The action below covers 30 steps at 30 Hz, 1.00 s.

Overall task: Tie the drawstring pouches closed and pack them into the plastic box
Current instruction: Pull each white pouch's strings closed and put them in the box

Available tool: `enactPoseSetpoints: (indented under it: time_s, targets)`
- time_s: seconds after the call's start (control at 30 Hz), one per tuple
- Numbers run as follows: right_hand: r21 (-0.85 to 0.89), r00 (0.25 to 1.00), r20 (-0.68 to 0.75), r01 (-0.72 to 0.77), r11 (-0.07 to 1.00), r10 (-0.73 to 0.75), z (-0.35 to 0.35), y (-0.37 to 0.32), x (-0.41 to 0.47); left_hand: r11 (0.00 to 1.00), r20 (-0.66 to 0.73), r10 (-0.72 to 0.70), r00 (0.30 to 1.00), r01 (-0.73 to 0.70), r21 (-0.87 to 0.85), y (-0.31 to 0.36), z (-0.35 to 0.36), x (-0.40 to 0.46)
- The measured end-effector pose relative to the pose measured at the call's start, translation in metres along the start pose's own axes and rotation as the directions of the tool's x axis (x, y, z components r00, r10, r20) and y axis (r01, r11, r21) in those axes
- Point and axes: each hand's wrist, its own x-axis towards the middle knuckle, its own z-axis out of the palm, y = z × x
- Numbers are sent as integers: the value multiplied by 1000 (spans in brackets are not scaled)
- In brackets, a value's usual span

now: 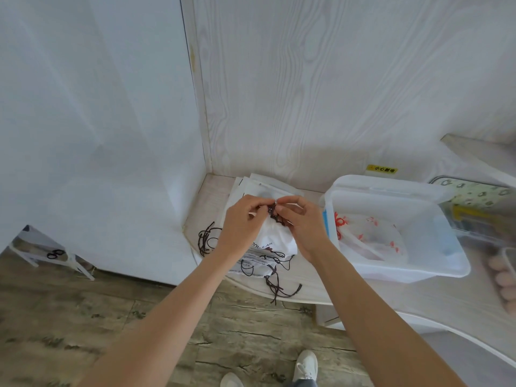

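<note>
Now two hands point(275, 219) pinching one pouch's point(279, 238) drawstring point(275, 215)

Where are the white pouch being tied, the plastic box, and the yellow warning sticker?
white pouch point(280, 238), head view, on its gathered fabric body between the hands.
plastic box point(435, 270), head view, on its near wall.
yellow warning sticker point(382, 169), head view, on the label's middle.

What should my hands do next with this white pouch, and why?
Probably pull the dark cord ends apart to snug the knot: both the left hand and right hand pinch it at the white pouch's gathered neck, and the plastic box waits alongside.
</note>
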Motion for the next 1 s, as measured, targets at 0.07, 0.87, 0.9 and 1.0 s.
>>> enactPoseSetpoints:
  time_s: [0.07, 0.87, 0.9, 1.0]
  targets:
    - [-3, 1000, 1, -4, 1000, 4, -1, 1, -1, 993, 7, 66, 998, -66, 96, -1, 4, -2]
    - [-127, 993, 118, -3, 992, 18, -8, -15, -6, 755, 80, 436, 896, -413, 509, -1, 4, -2]
    - [-96, 991, 129, -15, 995, 28, -8, -14, -7, 754, 79, 413, 907, -389, 529, 0, 5, -2]
    - [-70, 988, 141, -53, 996, 62, -9, -12, -9, 758, 58, 337, 940, -307, 575, 1, 4, 0]
